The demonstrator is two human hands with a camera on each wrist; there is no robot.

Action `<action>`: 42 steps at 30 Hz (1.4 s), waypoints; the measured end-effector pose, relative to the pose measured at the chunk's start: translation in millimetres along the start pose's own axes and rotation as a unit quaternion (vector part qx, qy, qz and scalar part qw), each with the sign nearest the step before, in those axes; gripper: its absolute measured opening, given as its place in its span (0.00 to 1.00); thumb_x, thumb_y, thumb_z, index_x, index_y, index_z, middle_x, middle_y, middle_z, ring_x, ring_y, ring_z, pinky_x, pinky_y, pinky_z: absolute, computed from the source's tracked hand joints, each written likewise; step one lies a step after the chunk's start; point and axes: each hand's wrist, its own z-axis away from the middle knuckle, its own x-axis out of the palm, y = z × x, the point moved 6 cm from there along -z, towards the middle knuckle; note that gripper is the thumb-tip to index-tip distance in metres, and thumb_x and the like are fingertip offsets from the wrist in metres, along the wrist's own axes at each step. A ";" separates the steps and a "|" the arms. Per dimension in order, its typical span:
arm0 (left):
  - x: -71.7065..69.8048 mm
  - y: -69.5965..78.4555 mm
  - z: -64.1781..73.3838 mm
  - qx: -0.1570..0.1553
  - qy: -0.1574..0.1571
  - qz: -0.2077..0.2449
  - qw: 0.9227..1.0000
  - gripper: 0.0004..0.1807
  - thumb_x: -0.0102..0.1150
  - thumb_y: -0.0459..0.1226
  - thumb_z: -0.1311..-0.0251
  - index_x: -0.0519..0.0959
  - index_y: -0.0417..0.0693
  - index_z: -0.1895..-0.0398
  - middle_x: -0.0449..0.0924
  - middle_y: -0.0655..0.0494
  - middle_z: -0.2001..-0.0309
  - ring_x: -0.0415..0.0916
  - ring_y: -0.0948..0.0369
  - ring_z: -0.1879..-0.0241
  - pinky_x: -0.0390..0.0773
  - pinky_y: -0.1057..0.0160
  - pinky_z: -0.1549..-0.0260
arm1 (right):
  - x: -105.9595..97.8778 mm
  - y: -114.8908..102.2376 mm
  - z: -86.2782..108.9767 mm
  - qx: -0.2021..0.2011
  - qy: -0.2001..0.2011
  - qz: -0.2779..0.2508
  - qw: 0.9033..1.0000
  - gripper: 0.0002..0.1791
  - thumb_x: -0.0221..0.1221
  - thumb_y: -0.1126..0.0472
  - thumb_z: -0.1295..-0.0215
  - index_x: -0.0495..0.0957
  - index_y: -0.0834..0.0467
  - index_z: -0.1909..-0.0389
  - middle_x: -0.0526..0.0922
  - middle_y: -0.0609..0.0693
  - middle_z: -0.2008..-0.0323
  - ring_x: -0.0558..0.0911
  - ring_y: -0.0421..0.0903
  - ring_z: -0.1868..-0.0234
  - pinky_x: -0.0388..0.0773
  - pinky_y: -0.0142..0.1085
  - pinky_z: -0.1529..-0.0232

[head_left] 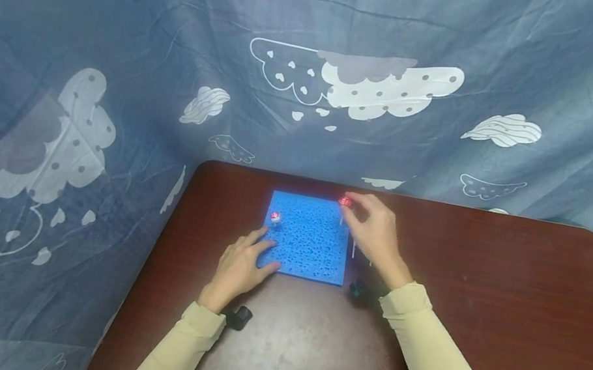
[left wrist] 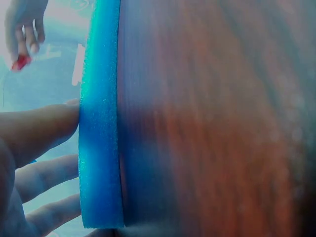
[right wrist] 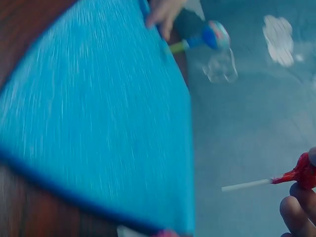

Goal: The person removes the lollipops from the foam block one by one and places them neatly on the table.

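I start with the left hand (head_left: 241, 268), at the left edge of the blue board (head_left: 305, 239) toward its near corner: fingers spread apart, tips resting on the board's face, gripping nothing. The board itself looks like foam; I'd judge it light, soft enough to take a thin stick and easy to slide, so steadying it flat by an edge seems the right hold. Near that same left edge, a wrapped lollipop (head_left: 276, 216) stands up from the board, its colored head on top.

Over the board's far right corner I have the red lollipop (head_left: 345, 201), its white stick pointing down, the tip apart from the board in the right wrist view. The right hand (head_left: 378, 229) comes in from beyond the right edge, thumb and fingertips pinched together on the red wrapped head. I expect very little weight there: a hard head, slick crinkly wrapper that could twist, and a stiff stick that may bend if pushed off its line. I'd pinch where the head meets the stick.

Just right of the board lie white sticks (head_left: 354, 249), partly masked by the hand, and beside its near right corner a small dark thing (head_left: 356, 288) I can't identify.
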 end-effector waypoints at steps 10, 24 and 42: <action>0.1 0.8 0.5 -0.002 -0.001 0.007 1.000 0.28 0.70 0.52 0.36 0.81 0.55 0.34 0.67 0.49 0.23 0.72 0.43 0.30 0.74 0.37 0.34 | -64.0 48.2 15.3 0.035 0.066 0.061 0.995 0.16 0.69 0.60 0.33 0.87 0.60 0.48 0.88 0.59 0.62 0.85 0.56 0.65 0.72 0.39 0.62; -0.2 0.8 0.8 -0.001 -0.001 0.008 1.000 0.29 0.70 0.53 0.35 0.81 0.55 0.34 0.67 0.48 0.23 0.72 0.44 0.29 0.74 0.37 0.35 | -83.7 102.1 38.6 0.105 -0.007 0.134 0.985 0.17 0.67 0.53 0.31 0.87 0.62 0.52 0.88 0.58 0.66 0.82 0.53 0.65 0.72 0.44 0.64; 1.1 -0.5 0.3 -0.007 -0.007 0.003 1.000 0.29 0.69 0.54 0.35 0.81 0.57 0.34 0.67 0.50 0.22 0.71 0.45 0.29 0.75 0.38 0.36 | -70.1 126.1 43.6 0.122 -0.063 0.155 0.978 0.18 0.67 0.51 0.32 0.87 0.61 0.53 0.89 0.55 0.69 0.84 0.54 0.65 0.74 0.43 0.66</action>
